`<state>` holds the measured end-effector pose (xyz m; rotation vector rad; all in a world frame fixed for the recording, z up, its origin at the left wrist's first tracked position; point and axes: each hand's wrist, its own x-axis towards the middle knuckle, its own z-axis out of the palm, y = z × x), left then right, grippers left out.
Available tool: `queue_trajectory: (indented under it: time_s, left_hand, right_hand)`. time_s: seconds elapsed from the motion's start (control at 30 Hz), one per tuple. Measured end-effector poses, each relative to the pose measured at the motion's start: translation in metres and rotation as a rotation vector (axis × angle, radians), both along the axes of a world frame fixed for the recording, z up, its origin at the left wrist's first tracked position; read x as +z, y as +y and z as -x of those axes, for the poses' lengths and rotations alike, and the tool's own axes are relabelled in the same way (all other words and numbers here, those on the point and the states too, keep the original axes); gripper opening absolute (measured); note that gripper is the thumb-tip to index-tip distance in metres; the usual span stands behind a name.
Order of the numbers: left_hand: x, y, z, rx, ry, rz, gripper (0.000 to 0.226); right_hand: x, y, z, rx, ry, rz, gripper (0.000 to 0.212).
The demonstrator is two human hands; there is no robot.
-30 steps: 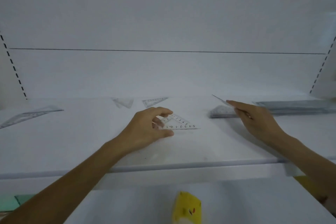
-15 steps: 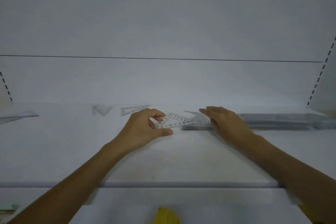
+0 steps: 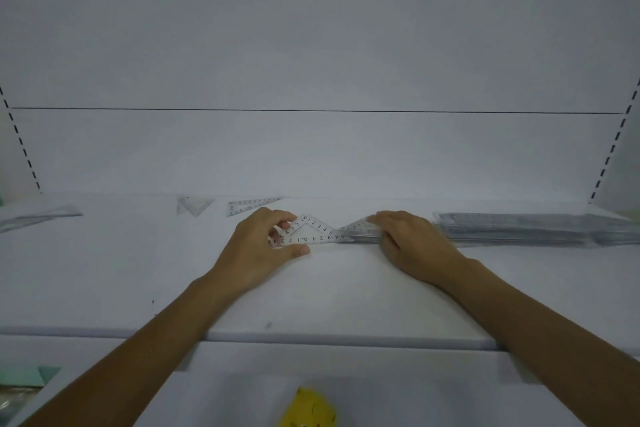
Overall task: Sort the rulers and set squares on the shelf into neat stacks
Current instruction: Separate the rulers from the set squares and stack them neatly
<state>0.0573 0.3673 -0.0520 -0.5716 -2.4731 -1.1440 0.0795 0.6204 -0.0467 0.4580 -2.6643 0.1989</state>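
Left hand (image 3: pixel 263 246) is pinching a clear set square (image 3: pixel 311 234) – forefinger on its upper edge, thumb at the long numbered edge. The piece is lying low on the shelf (image 3: pixel 329 295), with its right corner touching the small pile of set squares (image 3: pixel 356 232). Right hand (image 3: pixel 412 243) is covering that pile, fingers laid over the top and thumb at the near edge; whether it is clamping or only pressing, I cannot tell. Ruler stack (image 3: pixel 526 229) is sitting just beyond the right hand.

Judgement: the held piece is going onto the pile next.

Risks:
- The plastic is looking thin and slick, so a piece pushed in from the side could be shoving the pile sideways instead of riding up onto it.
- The right fingers are occupying the landing spot – lifting them too soon could be letting the pile fan out.
- The triangles could be ending up mismatched in orientation.

Loose set squares at the back (image 3: pixel 194 206), (image 3: pixel 249 206) and far left (image 3: pixel 38 217) are waiting unsorted.
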Motion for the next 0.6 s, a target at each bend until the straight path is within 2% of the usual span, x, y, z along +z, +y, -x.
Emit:
queue_trajectory:
  time_s: [0.13,0.23,0.3,0.6]
  left_hand:
    - [0.002,0.000,-0.001,0.039,0.047,0.052,0.045]
    - [0.007,0.005,-0.001,0.052,0.097,0.080,0.045]
    - [0.015,0.015,0.002,0.042,0.112,0.055,0.044]
    - [0.026,0.081,0.023,-0.045,-0.003,-0.115,0.043]
  right_hand:
    - [0.015,0.000,-0.016,-0.047,-0.017,0.129,0.033]
    - [0.010,-0.002,-0.039,-0.029,-0.111,0.088,0.029]
    - [-0.003,-0.006,-0.052,0.018,-0.125,0.035,0.030]
    - [-0.004,-0.006,-0.055,0.004,-0.150,0.135,0.030]
